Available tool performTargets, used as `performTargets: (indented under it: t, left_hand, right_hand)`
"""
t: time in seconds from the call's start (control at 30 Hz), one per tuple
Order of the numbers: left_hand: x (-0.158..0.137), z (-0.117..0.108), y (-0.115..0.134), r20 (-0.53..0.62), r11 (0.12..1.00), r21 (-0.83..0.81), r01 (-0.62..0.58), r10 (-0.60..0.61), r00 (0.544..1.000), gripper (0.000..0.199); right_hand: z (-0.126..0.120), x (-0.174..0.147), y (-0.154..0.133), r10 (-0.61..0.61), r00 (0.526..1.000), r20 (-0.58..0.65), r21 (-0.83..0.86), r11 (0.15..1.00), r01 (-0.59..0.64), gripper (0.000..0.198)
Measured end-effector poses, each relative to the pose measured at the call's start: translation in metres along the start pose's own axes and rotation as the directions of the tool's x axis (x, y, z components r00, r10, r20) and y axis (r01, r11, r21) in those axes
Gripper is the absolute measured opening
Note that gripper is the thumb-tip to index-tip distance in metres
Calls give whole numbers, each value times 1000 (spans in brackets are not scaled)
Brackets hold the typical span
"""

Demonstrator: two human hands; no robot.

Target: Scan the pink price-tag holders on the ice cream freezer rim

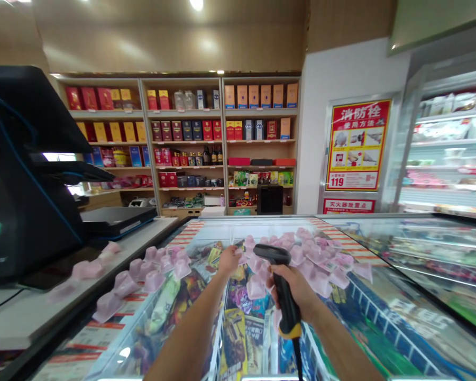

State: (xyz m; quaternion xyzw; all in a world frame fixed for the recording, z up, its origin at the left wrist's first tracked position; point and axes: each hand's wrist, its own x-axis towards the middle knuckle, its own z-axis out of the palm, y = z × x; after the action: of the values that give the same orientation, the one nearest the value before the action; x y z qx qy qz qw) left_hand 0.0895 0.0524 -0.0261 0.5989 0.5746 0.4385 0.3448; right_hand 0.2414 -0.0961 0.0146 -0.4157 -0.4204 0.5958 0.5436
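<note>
Poster (pixel 356 151) reads "消防栓 使用方法", "119". Right grip (pixel 297 292) closed round the black scanner (pixel 287 307); left grip (pixel 229 259) beside pink pieces (pixel 297 255) near the freezer (pixel 214 230)'s far edge, its hold unclear.

scanner (pixel 286 301) matt plastic; freezer lid (pixel 214 229) smooth, glossy glass.

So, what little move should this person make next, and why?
Perhaps bring the black barcode scanner slightly nearer the translucent pink piece by the left hand. The right hand grips the scanner with its head toward the left hand, and a gap shows between them.
</note>
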Motion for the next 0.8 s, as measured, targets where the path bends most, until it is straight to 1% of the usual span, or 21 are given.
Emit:
performTargets:
  t: [0.07,0.17,0.27,0.37,0.47,0.57,0.67,0.8]
  left_hand:
    - [3,-11,-1,-18,987,-130,95,-98,995,30]
    - [5,-38,0,-26,921,-339,193,-214,977,31]
    - [1,-67,3,-30,833,-508,220,-272,962,30]
    - [-4,-86,4,-35,765,-604,224,-307,951,29]
    - [-9,-93,1,-37,730,-643,232,-331,943,30]
    - [-11,-94,-1,-48,727,-647,231,-341,939,30]
    - [-11,-93,-4,-73,755,-617,224,-338,938,29]
    - [-9,-92,-11,-159,835,-516,190,-312,937,30]
  right_hand:
    - [2,0,3,5,1000,14,-17,1000,-5,27]
    - [10,-6,5,2,998,61,-24,1000,0,28]
    - [24,-15,6,-10,991,135,-39,999,15,25]
    - [38,-23,8,-10,980,197,-48,999,20,23]
    - [45,-26,9,-9,974,227,-52,998,22,22]
    - [45,-25,12,3,973,229,-77,997,15,22]
    - [43,-23,15,15,975,220,-93,996,5,22]
    - [37,-19,14,-16,982,190,-80,996,31,23]
